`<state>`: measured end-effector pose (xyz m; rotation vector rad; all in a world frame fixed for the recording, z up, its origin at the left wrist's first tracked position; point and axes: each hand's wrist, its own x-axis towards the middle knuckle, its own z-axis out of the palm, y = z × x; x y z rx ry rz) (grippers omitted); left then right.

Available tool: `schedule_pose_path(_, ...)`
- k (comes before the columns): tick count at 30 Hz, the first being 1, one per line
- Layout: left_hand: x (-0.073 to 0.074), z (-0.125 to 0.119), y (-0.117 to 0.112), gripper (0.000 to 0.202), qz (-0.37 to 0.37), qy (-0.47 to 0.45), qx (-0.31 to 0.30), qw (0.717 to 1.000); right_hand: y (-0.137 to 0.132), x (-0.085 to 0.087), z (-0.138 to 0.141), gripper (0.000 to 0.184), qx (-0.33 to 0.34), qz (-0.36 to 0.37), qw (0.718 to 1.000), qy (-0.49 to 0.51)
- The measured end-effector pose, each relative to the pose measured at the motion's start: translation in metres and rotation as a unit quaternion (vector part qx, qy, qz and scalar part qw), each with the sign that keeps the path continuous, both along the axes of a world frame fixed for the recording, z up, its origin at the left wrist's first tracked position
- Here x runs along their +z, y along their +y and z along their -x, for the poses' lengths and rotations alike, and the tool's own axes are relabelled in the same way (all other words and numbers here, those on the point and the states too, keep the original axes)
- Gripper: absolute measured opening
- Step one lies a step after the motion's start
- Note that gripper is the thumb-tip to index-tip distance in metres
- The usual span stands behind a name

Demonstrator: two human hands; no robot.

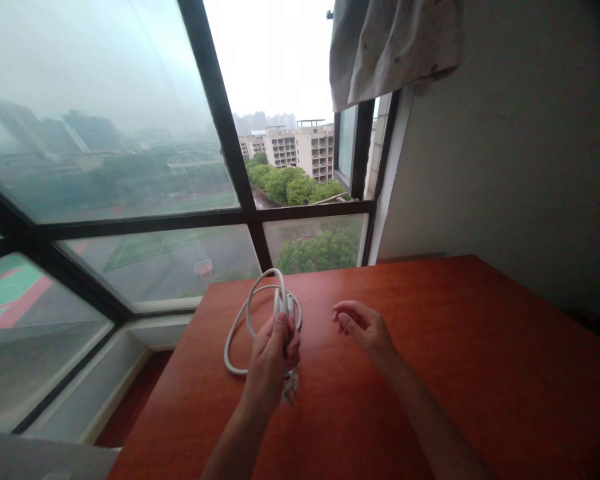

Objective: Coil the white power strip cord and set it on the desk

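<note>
My left hand (274,353) is closed around a coiled white power cable (247,313), gripping the bundle near its middle. The loops stick out to the left and upward, and the plug end hangs just below my fist. My right hand (363,327) hovers a little to the right of the cable, above the reddish-brown wooden table (455,347). Its fingers are loosely curled and apart, with nothing in them.
The table's far edge meets a large window with dark frames (230,153) and a grey wall (520,153) on the right. A cloth (390,47) hangs at the top of the window. The floor drops away left of the table.
</note>
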<state>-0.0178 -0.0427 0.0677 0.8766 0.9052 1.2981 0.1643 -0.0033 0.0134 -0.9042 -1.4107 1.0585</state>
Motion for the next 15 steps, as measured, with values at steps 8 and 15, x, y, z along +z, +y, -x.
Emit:
schedule_pose_path(8,0.042,0.056,-0.054,0.036,0.044,-0.091,-0.014,0.995,0.01,-0.041,0.028,0.026,-0.009,0.042,0.989,-0.143)
schedule_pose_path(15,0.049,0.087,-0.08,0.036,0.087,-0.134,-0.01,0.987,0.013,-0.043,0.075,0.02,-0.034,-0.025,0.966,-0.253)
